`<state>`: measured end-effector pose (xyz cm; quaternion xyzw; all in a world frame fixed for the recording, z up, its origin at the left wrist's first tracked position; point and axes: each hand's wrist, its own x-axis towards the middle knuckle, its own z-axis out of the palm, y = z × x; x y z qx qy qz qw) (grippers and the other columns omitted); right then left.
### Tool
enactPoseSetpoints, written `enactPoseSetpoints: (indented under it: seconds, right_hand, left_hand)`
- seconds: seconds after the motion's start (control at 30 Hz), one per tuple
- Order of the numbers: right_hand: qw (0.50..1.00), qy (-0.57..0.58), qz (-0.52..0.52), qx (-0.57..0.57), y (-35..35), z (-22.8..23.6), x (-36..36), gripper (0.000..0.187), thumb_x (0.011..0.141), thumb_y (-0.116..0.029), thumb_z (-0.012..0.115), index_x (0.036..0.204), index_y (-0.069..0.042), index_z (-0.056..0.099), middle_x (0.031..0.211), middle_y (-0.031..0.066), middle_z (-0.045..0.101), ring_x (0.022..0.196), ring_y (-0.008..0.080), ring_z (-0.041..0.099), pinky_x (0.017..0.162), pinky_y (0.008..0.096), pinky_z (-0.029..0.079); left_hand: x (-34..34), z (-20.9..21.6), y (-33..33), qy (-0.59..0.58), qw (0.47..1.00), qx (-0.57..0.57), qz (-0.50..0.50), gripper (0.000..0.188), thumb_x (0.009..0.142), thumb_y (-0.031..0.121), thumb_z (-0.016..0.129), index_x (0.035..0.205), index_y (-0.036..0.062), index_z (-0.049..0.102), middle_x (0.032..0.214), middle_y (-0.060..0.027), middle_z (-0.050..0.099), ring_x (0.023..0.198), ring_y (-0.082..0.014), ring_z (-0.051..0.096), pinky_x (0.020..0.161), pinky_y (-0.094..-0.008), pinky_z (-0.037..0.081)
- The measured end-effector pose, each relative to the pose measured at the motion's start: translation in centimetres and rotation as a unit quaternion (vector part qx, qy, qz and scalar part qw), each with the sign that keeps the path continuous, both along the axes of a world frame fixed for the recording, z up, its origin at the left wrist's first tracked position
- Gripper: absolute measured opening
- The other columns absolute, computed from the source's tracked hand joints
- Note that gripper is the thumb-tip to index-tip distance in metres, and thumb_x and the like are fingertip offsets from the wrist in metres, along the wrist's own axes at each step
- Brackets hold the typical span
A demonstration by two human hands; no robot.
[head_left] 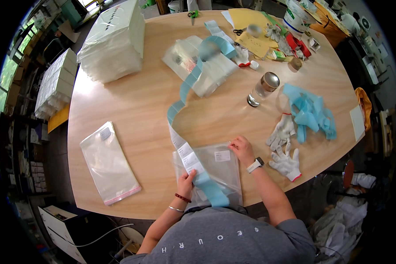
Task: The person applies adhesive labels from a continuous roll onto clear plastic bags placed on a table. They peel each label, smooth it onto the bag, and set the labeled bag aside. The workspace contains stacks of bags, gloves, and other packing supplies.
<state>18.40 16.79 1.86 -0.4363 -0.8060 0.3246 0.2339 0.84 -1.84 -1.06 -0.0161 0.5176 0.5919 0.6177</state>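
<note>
My left hand [187, 182] pinches a long strip of labels [187, 157], white labels on light blue backing. One end of the strip lies toward my body; the other curls away to a blue roll [215, 46] at the back. Beneath the strip, a clear plastic bag [211, 169] lies flat in front of me, with a white label [222, 155] near its upper right. At that bag's upper right corner, my right hand [242, 149] has its fingers closed on the edge. A stack of labelled clear bags [110, 163] rests at the left.
White work gloves [286, 163] and crumpled blue backing strip [310, 112] lie on the right. A lidded glass bottle [263, 89] stands nearby. More bags [191, 57], scissors [192, 15], yellow envelopes [251, 22] and a large wrapped white stack [114, 44] occupy the far side.
</note>
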Motion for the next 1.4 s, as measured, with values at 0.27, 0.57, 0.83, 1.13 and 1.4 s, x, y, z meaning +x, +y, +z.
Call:
enactPoseSetpoints:
  seconds: [0.27,0.57,0.83,1.13,1.4]
  right_hand:
    - [0.971,0.005,0.007,0.240,-2.0,1.7,-0.4,0.011,0.064,-0.010,0.066,0.067,-0.006,0.057,0.085,0.0051,0.054,0.080,0.0230,0.051,0.067,0.0345,0.041]
    - [0.993,0.103,0.046,0.031,-5.2,1.7,-0.6,0.007,0.071,-0.010,0.061,0.069,-0.005,0.056,0.081,0.0070,0.056,0.076,0.0245,0.053,0.066,0.0320,0.043]
    - [0.840,0.232,0.081,-0.485,-10.8,-2.5,-1.2,0.010,0.080,-0.012,0.054,0.085,-0.004,0.053,0.081,0.0096,0.057,0.071,0.0185,0.055,0.064,0.0268,0.044]
    - [0.980,0.086,0.159,-0.083,-9.8,2.0,-2.4,0.026,0.075,-0.008,0.058,0.101,-0.007,0.055,0.080,0.0116,0.058,0.073,0.0241,0.056,0.069,0.0323,0.045]
    - [0.975,0.108,0.159,0.114,-10.5,3.4,-2.1,0.018,0.068,-0.006,0.063,0.086,-0.006,0.063,0.080,0.0106,0.059,0.077,0.0251,0.055,0.069,0.0321,0.045]
  left_hand:
    - [-0.2,0.0,-0.8,0.004,1.000,0.006,-0.013,0.025,0.083,0.021,0.056,0.100,0.0026,0.055,0.092,-0.0023,0.058,0.078,-0.0101,0.055,0.065,-0.0225,0.045]
    - [-0.2,1.3,-0.8,-0.009,0.999,0.042,-0.011,0.023,0.083,0.019,0.054,0.100,0.0030,0.055,0.092,-0.0022,0.059,0.079,-0.0101,0.055,0.066,-0.0230,0.045]
    - [0.3,1.4,-0.3,-0.026,0.997,0.058,-0.053,0.021,0.083,0.020,0.055,0.095,0.0029,0.058,0.083,0.0000,0.059,0.071,-0.0071,0.053,0.061,-0.0205,0.042]
    - [0.2,1.8,0.5,-0.113,0.991,0.051,-0.046,0.018,0.083,0.018,0.053,0.094,0.0044,0.057,0.091,-0.0033,0.060,0.083,-0.0108,0.056,0.073,-0.0246,0.044]
    - [0.7,0.5,-0.1,-0.032,0.999,-0.032,-0.019,0.020,0.082,0.020,0.056,0.092,0.0023,0.058,0.087,-0.0026,0.060,0.079,-0.0109,0.056,0.070,-0.0249,0.045]
